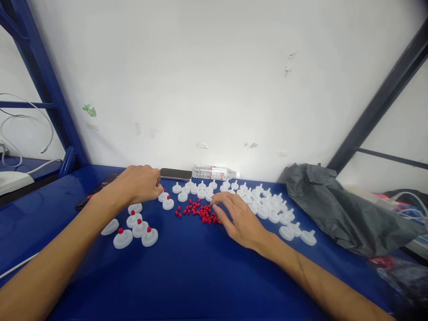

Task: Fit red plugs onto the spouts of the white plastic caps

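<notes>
My left hand (138, 183) is curled, knuckles up, with its fingertips at a white disc (163, 196) that carries a red cap. My right hand (238, 217) lies palm down with its fingers stretched onto a scatter of small red caps (200, 211). Behind and to the right lies a spread of several plain white discs (264, 203). At the left front stand several white discs topped with red caps (135, 227).
A blue table (187, 276) bears everything. A clear water bottle (214, 172) and a dark phone (175, 174) lie along the white wall. Another dark phone (96, 189) sits under my left wrist. A crumpled black bag (337, 209) lies at right; cables (20, 133) hang at left.
</notes>
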{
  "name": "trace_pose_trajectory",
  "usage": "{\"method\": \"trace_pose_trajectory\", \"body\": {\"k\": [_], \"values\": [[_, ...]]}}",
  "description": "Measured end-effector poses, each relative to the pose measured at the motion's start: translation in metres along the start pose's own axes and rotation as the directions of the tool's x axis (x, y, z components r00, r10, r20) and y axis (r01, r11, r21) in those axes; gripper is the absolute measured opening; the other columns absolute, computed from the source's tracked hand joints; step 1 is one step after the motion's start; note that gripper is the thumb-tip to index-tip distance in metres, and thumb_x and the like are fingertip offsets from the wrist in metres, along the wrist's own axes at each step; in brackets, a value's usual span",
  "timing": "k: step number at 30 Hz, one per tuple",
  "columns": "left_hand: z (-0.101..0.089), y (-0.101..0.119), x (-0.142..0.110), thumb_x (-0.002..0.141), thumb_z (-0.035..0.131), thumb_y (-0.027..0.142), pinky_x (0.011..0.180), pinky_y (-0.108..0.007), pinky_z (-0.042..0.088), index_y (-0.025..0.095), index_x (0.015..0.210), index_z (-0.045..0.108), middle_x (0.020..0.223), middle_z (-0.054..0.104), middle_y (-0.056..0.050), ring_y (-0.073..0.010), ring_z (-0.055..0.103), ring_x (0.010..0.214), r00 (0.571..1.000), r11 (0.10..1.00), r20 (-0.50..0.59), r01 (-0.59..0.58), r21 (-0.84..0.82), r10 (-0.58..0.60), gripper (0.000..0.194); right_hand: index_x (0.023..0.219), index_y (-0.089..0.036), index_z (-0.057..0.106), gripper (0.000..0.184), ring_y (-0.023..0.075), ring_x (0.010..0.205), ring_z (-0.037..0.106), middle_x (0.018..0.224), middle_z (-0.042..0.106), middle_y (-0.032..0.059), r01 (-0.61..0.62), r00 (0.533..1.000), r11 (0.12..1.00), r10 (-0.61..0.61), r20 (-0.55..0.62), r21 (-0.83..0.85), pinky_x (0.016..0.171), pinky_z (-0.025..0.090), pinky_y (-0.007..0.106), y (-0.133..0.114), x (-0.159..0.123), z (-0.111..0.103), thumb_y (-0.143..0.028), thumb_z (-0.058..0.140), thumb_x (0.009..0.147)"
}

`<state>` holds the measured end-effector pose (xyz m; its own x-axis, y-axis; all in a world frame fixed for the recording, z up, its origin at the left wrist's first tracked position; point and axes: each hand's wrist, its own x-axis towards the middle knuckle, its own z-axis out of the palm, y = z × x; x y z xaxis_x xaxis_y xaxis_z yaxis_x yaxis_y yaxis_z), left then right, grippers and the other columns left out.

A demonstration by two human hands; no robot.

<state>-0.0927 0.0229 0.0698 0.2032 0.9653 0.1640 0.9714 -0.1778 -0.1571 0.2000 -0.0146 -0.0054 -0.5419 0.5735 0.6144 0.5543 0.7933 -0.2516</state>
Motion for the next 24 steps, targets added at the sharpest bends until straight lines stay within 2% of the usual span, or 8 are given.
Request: {"method": "trace_pose_trajectory", "body": {"k": [6, 11, 14, 16, 18, 21, 24], "values": [[0.004, -0.007, 0.001, 0.076, 0.052, 0.028, 0.055, -0.035, 0.038, 0.021, 0.050, 0.053, 0.054, 0.062, -0.010, -0.0235, 0.057, 0.051, 1.000, 0.998, -0.011, 0.013, 0.053, -0.012, 0.026, 0.111, -0.025, 0.054, 0.016, 0.0228, 0.110, 0.061, 0.114, 0.066, 0.0060, 0.004, 1.000, 1.000, -0.004, 0.014, -0.002, 0.098, 0.049, 0.043, 0.001, 0.000, 0.001, -0.019, 0.044, 0.101], [0.013, -0.010, 0.001, 0.073, 0.057, 0.028, 0.053, -0.035, 0.038, 0.021, 0.051, 0.052, 0.058, 0.066, -0.011, -0.0236, 0.058, 0.051, 0.996, 1.000, 0.092, 0.016, -0.002, -0.015, 0.024, 0.111, -0.024, 0.055, 0.016, 0.0216, 0.109, 0.061, 0.113, 0.066, 0.0050, -0.009, 0.999, 1.000, 0.010, 0.031, -0.015, 0.098, 0.048, 0.041, 0.000, 0.001, -0.001, -0.019, 0.044, 0.102], [0.014, -0.007, 0.002, 0.075, 0.058, 0.032, 0.056, -0.036, 0.040, 0.020, 0.052, 0.054, 0.062, 0.068, -0.014, -0.0262, 0.060, 0.055, 0.997, 0.999, 0.059, 0.044, -0.006, -0.043, 0.026, 0.112, -0.024, 0.057, 0.017, 0.0219, 0.109, 0.061, 0.112, 0.067, 0.0052, -0.028, 0.999, 0.999, 0.029, 0.041, -0.032, 0.098, 0.048, 0.042, 0.000, 0.001, 0.000, -0.020, 0.043, 0.102], [0.012, -0.002, 0.002, 0.078, 0.054, 0.031, 0.058, -0.036, 0.041, 0.019, 0.055, 0.057, 0.064, 0.068, -0.014, -0.0270, 0.062, 0.058, 0.999, 0.999, -0.001, 0.038, 0.011, -0.038, 0.026, 0.111, -0.023, 0.058, 0.018, 0.0221, 0.107, 0.061, 0.110, 0.068, 0.0052, -0.042, 0.998, 0.998, 0.044, 0.050, -0.052, 0.098, 0.047, 0.043, 0.002, 0.001, 0.001, -0.020, 0.043, 0.102], [0.010, 0.005, 0.003, 0.080, 0.051, 0.027, 0.058, -0.034, 0.040, 0.019, 0.059, 0.060, 0.067, 0.068, -0.013, -0.0253, 0.061, 0.059, 0.997, 1.000, -0.075, -0.015, 0.020, 0.016, 0.024, 0.111, -0.023, 0.059, 0.017, 0.0223, 0.105, 0.062, 0.108, 0.068, 0.0054, -0.052, 0.997, 0.996, 0.056, 0.051, -0.075, 0.098, 0.047, 0.044, 0.005, 0.000, 0.003, -0.021, 0.044, 0.102], [0.013, 0.016, 0.004, 0.084, 0.049, 0.024, 0.056, -0.031, 0.037, 0.021, 0.069, 0.064, 0.073, 0.067, -0.009, -0.0229, 0.060, 0.064, 0.974, 0.986, -0.166, -0.161, -0.034, 0.153, 0.022, 0.110, -0.023, 0.060, 0.017, 0.0227, 0.103, 0.062, 0.106, 0.069, 0.0057, -0.065, 0.997, 0.994, 0.069, 0.040, -0.090, 0.097, 0.047, 0.045, 0.009, 0.000, 0.005, -0.022, 0.045, 0.102], [0.023, 0.027, 0.004, 0.088, 0.048, 0.025, 0.059, -0.030, 0.040, 0.022, 0.081, 0.067, 0.083, 0.069, -0.009, -0.0258, 0.061, 0.084, 0.940, 0.954, -0.218, -0.287, -0.084, 0.263, 0.020, 0.111, -0.023, 0.060, 0.017, 0.0229, 0.104, 0.062, 0.106, 0.069, 0.0055, -0.070, 0.996, 0.994, 0.074, 0.042, -0.089, 0.097, 0.047, 0.045, 0.010, 0.000, 0.005, -0.022, 0.046, 0.101]]}}
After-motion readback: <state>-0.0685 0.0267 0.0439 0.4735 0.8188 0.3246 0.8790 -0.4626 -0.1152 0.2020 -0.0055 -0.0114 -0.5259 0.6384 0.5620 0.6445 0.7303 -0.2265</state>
